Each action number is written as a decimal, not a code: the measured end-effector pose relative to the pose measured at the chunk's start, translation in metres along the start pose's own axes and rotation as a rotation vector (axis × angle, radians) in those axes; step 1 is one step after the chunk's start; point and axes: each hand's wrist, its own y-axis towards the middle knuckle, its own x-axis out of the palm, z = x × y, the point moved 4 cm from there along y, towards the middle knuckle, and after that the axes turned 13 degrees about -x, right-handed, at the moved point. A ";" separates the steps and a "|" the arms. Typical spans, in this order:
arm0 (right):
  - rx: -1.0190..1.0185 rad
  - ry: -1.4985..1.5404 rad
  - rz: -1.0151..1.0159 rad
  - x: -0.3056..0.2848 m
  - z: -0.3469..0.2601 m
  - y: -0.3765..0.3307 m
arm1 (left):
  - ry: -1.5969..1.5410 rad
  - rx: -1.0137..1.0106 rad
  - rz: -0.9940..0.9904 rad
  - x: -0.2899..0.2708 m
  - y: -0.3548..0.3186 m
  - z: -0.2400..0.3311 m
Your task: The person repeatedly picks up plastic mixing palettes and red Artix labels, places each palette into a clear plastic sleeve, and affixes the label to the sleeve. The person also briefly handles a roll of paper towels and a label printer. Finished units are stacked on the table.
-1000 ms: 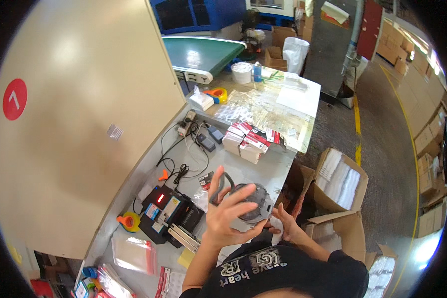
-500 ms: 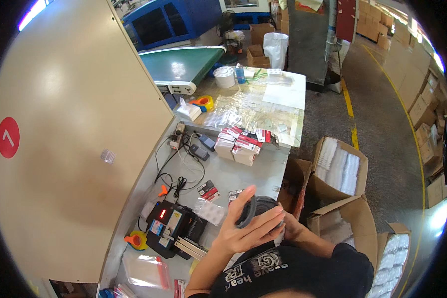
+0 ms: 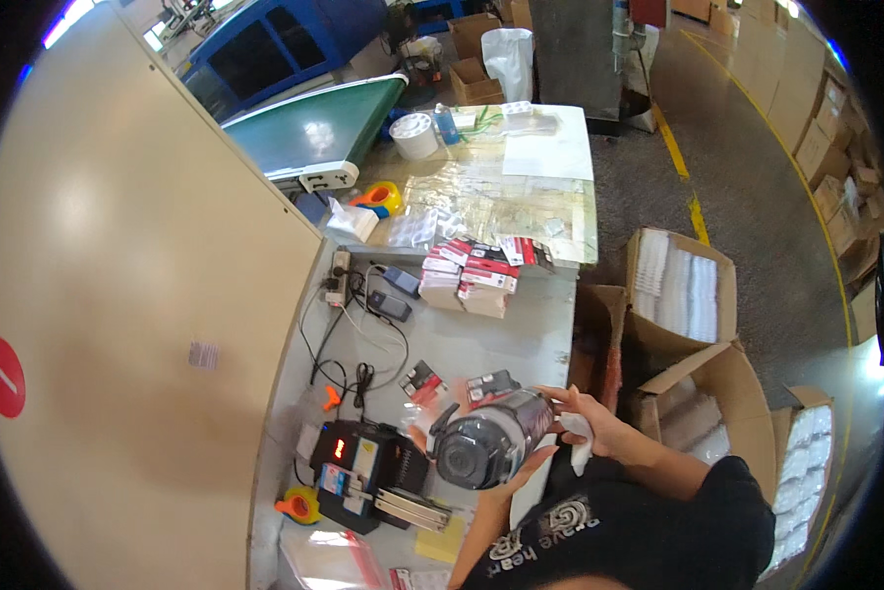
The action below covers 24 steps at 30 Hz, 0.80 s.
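Note:
A large dark, see-through water bottle (image 3: pixel 476 447) with a round lid and a carry loop lies tilted across my two hands, its lid toward the lower left. My left hand (image 3: pixel 521 477) is wrapped round the lid end from below, its fingers partly hidden behind the bottle. At the other end my right hand (image 3: pixel 599 423) grips the bottle body, with a crumpled white tissue (image 3: pixel 578 442) hanging from it. Just beyond the bottle, red and black printed cards (image 3: pixel 491 386) lie on the grey bench (image 3: pixel 521 339).
A black tape dispenser-like machine (image 3: pixel 363 467) with a red display stands left of my hands. Behind are stacked cards (image 3: pixel 470 280), cables and a power strip (image 3: pixel 338 278). Open cartons (image 3: pixel 703 393) with white packing line the right side. A beige panel (image 3: pixel 147 295) rises at left.
The bottle has turned so its lid end and side now show. My left hand has gone from raised beside the loop to under the bottle. The whole view has shifted slightly.

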 end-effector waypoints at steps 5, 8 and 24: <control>0.201 -0.030 0.039 -0.063 -0.015 0.087 | -0.488 -0.172 0.219 -0.023 0.055 -0.071; -0.298 0.073 0.285 -0.173 -0.075 0.199 | -0.350 -0.078 0.262 -0.054 0.117 -0.119; -0.940 -0.555 0.751 -0.412 -0.056 0.382 | 0.185 -0.089 0.372 -0.078 0.542 -0.303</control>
